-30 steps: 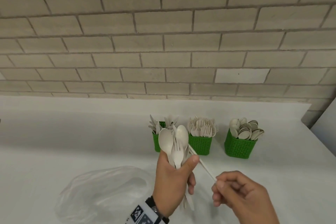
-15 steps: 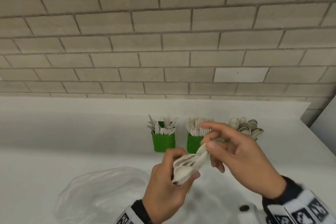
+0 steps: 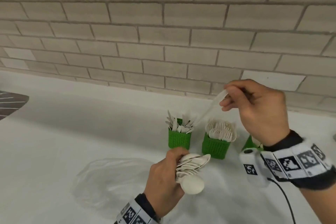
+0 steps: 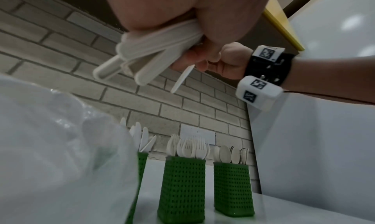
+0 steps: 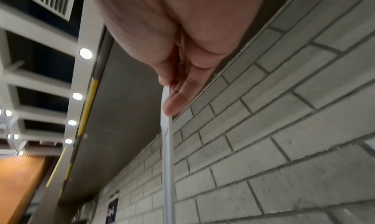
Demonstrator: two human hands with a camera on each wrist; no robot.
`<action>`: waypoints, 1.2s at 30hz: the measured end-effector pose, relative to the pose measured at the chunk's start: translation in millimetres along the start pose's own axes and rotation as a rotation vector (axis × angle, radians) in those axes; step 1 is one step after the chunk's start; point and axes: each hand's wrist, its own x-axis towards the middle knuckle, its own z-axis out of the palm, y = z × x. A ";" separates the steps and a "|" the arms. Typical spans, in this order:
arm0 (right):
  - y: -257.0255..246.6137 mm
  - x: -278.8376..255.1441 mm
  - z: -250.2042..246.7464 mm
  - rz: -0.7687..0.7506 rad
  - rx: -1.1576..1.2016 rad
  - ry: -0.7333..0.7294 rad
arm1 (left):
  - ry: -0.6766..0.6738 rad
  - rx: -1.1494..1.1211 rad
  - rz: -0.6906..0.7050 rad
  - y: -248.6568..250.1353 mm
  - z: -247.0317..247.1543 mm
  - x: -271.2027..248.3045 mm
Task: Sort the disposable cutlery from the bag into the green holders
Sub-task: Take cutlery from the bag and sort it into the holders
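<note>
My left hand (image 3: 164, 172) grips a bundle of white disposable cutlery (image 3: 190, 169), mostly spoons, low over the white counter; their handles (image 4: 146, 54) stick out of the fist. My right hand (image 3: 230, 97) pinches one white knife (image 3: 209, 109) by its handle end, blade slanting down-left over the left green holder (image 3: 179, 139), which holds knives. The knife (image 5: 168, 147) hangs below the fingertips. The middle holder (image 3: 216, 146) is full of forks. The right holder (image 4: 231, 187) holds spoons and is mostly hidden behind my right wrist in the head view.
A crumpled clear plastic bag (image 3: 112, 174) lies on the counter left of my left hand. A brick wall (image 3: 163, 32) runs close behind the holders. A grey mat (image 3: 11, 103) shows at the far left, and a white panel (image 4: 324, 131) stands to the right.
My right hand has drawn one knife out of the bundle and lifted it up and back over the left holder. My left hand has tipped the bundle lower.
</note>
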 end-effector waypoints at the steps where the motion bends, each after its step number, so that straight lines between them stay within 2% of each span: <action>1: 6.3 8.6 8.1 -0.001 -0.031 -0.017 | 0.007 -0.009 -0.021 -1.4 0.9 -0.7; 6: 47.2 31.9 54.1 -0.041 -0.253 -0.156 | -0.009 0.033 -0.089 -8.9 -1.6 -2.6; 10: 89.5 26.8 83.5 0.060 -0.367 -0.301 | -0.086 0.155 -0.119 -20.2 -3.5 -4.3; 14: 128.1 13.5 100.7 0.103 -0.509 -0.538 | -0.147 0.255 -0.035 -16.8 -8.6 0.0; 16: 139.4 7.3 106.3 0.092 -0.599 -0.654 | -0.146 0.281 0.031 -14.5 -8.5 2.7; 18: 142.7 5.5 108.6 0.090 -0.662 -0.711 | -0.119 0.311 0.109 -15.0 -7.6 4.7; 21: 134.8 5.1 103.0 0.078 -0.612 -0.673 | -0.082 0.350 0.180 -16.2 -7.2 6.4; 25: 81.9 -11.2 69.3 0.062 -0.340 -0.378 | -0.104 0.418 0.198 -15.8 -10.7 8.3; 27: 46.3 -30.1 43.1 0.059 -0.161 -0.301 | -0.116 0.432 0.189 -18.7 -10.0 6.9; 30: 3.7 -62.5 5.9 -0.029 -0.007 -0.375 | -0.136 0.455 0.195 -20.5 -6.0 4.2; 33: -10.1 -87.3 -13.5 -0.147 -0.121 -0.446 | -0.172 0.471 0.227 -16.9 -0.2 4.1; 36: -3.0 -100.5 -19.0 -0.237 -0.233 -0.438 | -0.192 0.472 0.259 -12.1 6.5 5.2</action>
